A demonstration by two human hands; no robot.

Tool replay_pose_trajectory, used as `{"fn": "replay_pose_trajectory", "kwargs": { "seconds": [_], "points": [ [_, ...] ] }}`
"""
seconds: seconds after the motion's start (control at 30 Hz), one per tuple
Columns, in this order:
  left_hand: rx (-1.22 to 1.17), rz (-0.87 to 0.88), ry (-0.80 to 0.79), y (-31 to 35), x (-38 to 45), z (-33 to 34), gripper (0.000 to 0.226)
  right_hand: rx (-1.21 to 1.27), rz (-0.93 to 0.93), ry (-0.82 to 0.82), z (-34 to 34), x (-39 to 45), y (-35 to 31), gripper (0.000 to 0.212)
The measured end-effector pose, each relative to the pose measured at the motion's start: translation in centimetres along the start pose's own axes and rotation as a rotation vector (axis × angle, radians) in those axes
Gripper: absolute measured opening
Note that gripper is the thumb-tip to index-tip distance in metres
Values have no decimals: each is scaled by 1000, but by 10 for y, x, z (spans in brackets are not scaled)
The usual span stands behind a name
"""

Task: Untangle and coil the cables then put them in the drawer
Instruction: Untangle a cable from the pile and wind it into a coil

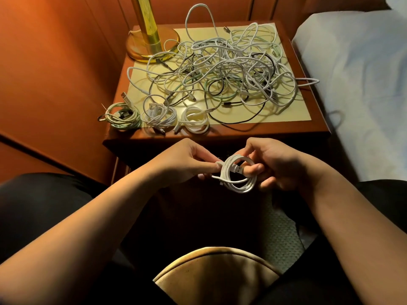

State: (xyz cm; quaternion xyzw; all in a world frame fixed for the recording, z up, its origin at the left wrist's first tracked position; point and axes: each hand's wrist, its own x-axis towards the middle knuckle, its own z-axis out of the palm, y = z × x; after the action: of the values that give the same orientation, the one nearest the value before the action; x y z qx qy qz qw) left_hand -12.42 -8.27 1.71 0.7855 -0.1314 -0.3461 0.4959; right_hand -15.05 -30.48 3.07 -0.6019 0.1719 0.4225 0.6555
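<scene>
A small coil of white cable point(239, 176) hangs in front of the nightstand, between both hands. My left hand point(187, 161) pinches the cable's free end at the coil's left side. My right hand point(273, 164) holds the coil, with fingers curled through its loops. On the nightstand top point(295, 116) lies a big tangle of white, green and black cables point(220, 69). Three finished coils sit along the front left edge: a green-white coil point(123, 116), a white coil point(159, 114) and another white coil point(195, 121). The drawer front below the top is dark and mostly hidden.
A brass lamp base point(152, 44) stands at the nightstand's back left corner. A bed with pale sheets point(361, 69) lies to the right. Orange-brown wood panelling point(55, 73) closes the left side. My dark-clothed legs and a beige seat edge point(218, 276) fill the foreground.
</scene>
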Motion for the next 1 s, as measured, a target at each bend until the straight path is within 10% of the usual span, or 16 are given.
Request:
{"fn": "replay_pose_trajectory", "kwargs": {
  "seconds": [0.4, 0.8, 1.0],
  "points": [
    [287, 213, 72, 4, -11, -9, 11, 77, 28, -72, 0, 7, 7, 12],
    [-442, -122, 93, 3, 0, 11, 14, 123, -34, -57, 5, 12, 11, 33],
    [32, -265, 185, -2, 1, 3, 30, 219, -87, 3, 4, 14, 9, 31]
  ]
}}
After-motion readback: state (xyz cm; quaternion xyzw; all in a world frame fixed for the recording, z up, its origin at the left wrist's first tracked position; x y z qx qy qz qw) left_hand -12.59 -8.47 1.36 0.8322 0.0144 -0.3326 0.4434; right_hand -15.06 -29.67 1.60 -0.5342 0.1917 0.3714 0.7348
